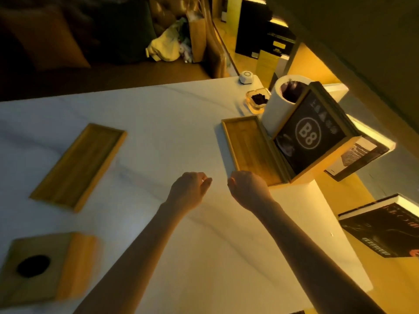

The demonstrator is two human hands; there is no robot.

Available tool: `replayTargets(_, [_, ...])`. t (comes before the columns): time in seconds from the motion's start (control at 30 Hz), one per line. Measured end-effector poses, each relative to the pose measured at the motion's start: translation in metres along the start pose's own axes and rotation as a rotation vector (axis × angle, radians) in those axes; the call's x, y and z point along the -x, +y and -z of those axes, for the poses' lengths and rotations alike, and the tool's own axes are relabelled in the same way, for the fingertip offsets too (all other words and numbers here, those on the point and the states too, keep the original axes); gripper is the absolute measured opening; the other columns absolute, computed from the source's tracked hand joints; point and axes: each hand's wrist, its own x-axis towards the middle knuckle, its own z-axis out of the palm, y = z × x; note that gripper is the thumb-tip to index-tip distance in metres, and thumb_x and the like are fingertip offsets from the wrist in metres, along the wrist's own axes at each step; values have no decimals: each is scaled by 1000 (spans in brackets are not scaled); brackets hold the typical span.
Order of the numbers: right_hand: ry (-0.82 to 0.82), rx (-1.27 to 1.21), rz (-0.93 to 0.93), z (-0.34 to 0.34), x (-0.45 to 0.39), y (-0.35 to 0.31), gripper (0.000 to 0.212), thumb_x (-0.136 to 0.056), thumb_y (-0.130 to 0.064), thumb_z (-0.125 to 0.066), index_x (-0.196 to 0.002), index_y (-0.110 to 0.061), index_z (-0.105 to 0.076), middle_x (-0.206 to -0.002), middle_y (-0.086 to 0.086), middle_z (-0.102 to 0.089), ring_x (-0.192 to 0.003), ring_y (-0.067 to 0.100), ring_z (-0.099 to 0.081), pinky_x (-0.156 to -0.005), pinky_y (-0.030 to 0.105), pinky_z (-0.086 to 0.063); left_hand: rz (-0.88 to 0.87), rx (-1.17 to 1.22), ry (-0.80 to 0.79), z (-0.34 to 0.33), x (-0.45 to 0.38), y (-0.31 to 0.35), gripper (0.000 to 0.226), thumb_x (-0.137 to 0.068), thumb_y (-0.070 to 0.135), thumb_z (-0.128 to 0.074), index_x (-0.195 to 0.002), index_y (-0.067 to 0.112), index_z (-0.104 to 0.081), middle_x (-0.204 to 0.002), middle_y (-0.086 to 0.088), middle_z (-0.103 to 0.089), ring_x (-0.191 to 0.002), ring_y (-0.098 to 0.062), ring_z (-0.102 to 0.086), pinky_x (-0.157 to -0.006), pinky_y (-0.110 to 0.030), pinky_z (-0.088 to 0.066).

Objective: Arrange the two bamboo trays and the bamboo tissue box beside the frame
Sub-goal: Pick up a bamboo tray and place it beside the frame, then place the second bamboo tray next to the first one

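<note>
One bamboo tray lies on the white table right beside the wooden frame, which shows a black card marked B8. A second bamboo tray lies apart at the left of the table. The bamboo tissue box, with a round dark hole in its top, stands at the near left corner. My left hand hovers over the table's middle, fingers loosely curled and holding nothing. My right hand sits just off the near end of the first tray, fingers curled, also holding nothing.
Behind the frame stand a white paper roll, a glass ashtray with dark contents and a small white device. Books lie on the shelf to the right, past the table's edge.
</note>
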Motion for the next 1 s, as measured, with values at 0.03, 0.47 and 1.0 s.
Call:
replayTargets(0.03, [9, 41, 59, 1, 0, -13, 26, -93, -20, -39, -95, -2, -57, -87, 13, -62, -81, 29, -61, -68, 37, -50, 12, -2, 11, 11, 6, -8, 40, -93, 34, -37, -85, 0, -56, -81, -20, -63, -78, -30, -60, -69, -34, -45])
replayTargets(0.47, [147, -55, 307, -45, -30, -177, 27, -93, -22, -37, -97, -5, -58, -94, 12, -64, -88, 28, -60, -72, 38, -49, 221, -34, 269, 125, 64, -167, 29, -91, 24, -43, -73, 5, -55, -63, -13, -54, -61, -26, -52, -58, -39, -41])
replayTargets(1.0, [-340, -35, 266, -179, -68, -281, 58, -96, -39, -22, -143, -15, 0, -156, 4, 7, -141, 19, 12, -114, 40, 6, 634, -190, 45, 119, 88, -365, 62, -91, 37, -37, -140, 8, -13, -155, -12, -7, -142, -27, -6, -113, -52, -13])
